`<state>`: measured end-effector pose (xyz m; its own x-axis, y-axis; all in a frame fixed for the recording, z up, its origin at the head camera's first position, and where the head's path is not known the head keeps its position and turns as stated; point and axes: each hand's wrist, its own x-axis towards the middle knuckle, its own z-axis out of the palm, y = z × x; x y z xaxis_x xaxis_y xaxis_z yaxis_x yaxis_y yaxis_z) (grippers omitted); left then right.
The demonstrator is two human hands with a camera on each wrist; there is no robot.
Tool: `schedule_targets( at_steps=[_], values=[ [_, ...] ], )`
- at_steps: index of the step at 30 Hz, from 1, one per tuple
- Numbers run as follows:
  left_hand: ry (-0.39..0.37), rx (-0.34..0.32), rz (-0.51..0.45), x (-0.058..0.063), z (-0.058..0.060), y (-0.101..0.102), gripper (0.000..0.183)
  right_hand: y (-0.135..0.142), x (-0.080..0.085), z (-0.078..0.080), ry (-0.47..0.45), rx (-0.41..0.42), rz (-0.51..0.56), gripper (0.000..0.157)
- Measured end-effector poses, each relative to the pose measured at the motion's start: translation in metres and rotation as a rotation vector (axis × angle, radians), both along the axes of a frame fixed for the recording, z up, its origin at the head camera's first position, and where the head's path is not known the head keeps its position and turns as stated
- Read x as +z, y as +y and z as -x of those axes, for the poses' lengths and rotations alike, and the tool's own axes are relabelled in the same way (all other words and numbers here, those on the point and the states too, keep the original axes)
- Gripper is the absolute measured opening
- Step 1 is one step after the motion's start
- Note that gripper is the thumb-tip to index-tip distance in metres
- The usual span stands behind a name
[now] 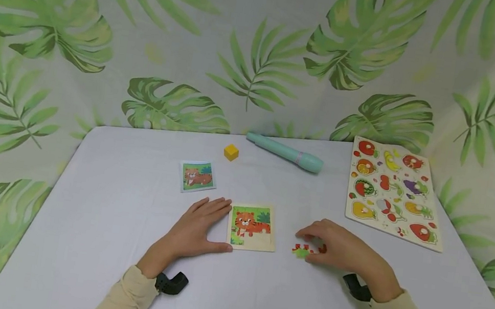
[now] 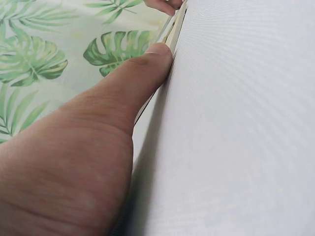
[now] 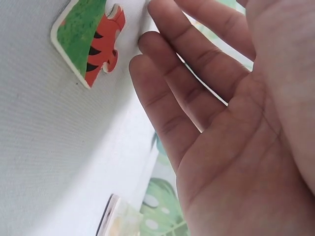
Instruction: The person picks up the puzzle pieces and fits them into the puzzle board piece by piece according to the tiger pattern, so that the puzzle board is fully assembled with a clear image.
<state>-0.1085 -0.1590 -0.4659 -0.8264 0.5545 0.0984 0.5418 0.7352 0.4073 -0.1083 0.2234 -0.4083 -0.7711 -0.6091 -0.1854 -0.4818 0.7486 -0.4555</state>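
Note:
A square wooden tiger puzzle board point(image 1: 268, 242) lies at the middle of the table, part of its picture laid in and its lower right bare. Against its left side rests my left hand point(image 1: 196, 230), fingers stretched out, thumb point(image 2: 152, 64) at the near left corner. My right hand point(image 1: 340, 247) hovers to the right of the board, its fingers slightly bent and apart. Beneath its fingertips lies a green and orange puzzle piece point(image 1: 302, 252); the right wrist view shows a black-striped orange and green puzzle piece point(image 3: 88, 42) apart from the fingers. A red bit point(image 1: 322, 248) shows under the palm.
A tiger picture card point(image 1: 198, 177) lies behind the board at left. Farther back are a yellow cube point(image 1: 231, 152) and a teal microphone-shaped toy point(image 1: 285, 152). A fruit puzzle board point(image 1: 393, 193) lies at the right, near the leaf-print cloth point(image 1: 257, 73).

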Motion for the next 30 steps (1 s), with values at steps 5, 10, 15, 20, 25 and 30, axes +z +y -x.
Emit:
schedule_targets(
  at_steps=[5,10,15,20,25,30],
  values=[
    [0.005,-0.002,-0.009,-0.0009,0.0003,0.0000,0.100,0.0025,-0.0008,0.0005,-0.002,-0.010,-0.001,0.042],
    [-0.008,-0.003,-0.005,-0.0018,0.0000,0.0000,0.101,0.0044,0.0000,-0.0003,-0.011,-0.011,0.010,0.038],
    [-0.008,-0.001,-0.006,-0.0016,0.0001,0.0001,0.102,0.0050,-0.0011,-0.0004,0.003,0.011,0.021,0.033],
    [-0.002,-0.003,-0.003,-0.0010,-0.0006,-0.0006,0.101,0.0046,-0.0038,0.0010,0.029,0.063,0.039,0.026],
    [0.005,-0.009,-0.012,-0.0013,-0.0006,-0.0004,0.101,0.0050,-0.0056,0.0009,0.030,0.082,0.032,0.025],
    [0.019,-0.008,-0.022,-0.0021,-0.0010,-0.0001,0.100,0.0053,-0.0058,0.0003,0.042,0.077,0.030,0.026]
  ],
)
